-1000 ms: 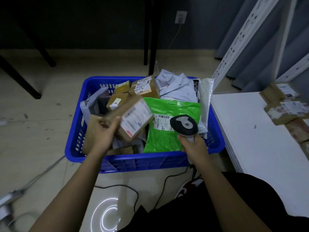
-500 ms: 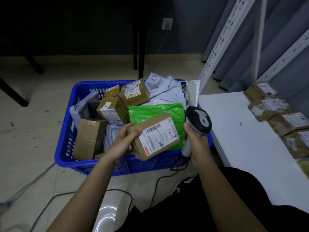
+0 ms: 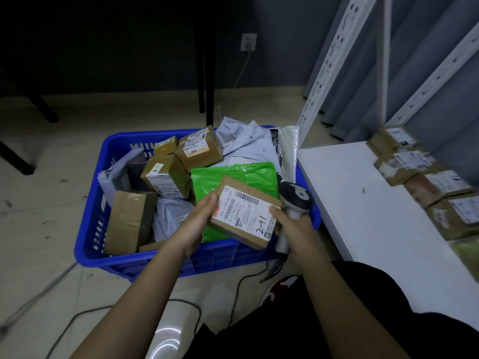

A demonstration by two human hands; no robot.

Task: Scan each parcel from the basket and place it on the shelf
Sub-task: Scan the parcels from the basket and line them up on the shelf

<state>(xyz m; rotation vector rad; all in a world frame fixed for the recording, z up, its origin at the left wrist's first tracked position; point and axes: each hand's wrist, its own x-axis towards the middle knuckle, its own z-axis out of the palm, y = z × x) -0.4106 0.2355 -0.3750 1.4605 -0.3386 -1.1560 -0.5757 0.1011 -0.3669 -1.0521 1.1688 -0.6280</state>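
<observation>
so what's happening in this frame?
A person is working through parcels in a blue basket. The left hand holds a brown box label-up over the basket. The right hand grips a handheld scanner and also touches the box's edge. Several parcels already sit on the white shelf.

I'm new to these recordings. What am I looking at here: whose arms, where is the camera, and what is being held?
No machine here: a person wears a camera on the head, looking down at their own arms. The left hand holds a small cardboard parcel, label up, over a blue basket of boxes and mailer bags, including a green bag. The right hand grips a corded barcode scanner and touches the parcel's edge. To the right, a white shelf already carries a row of parcels.
</observation>
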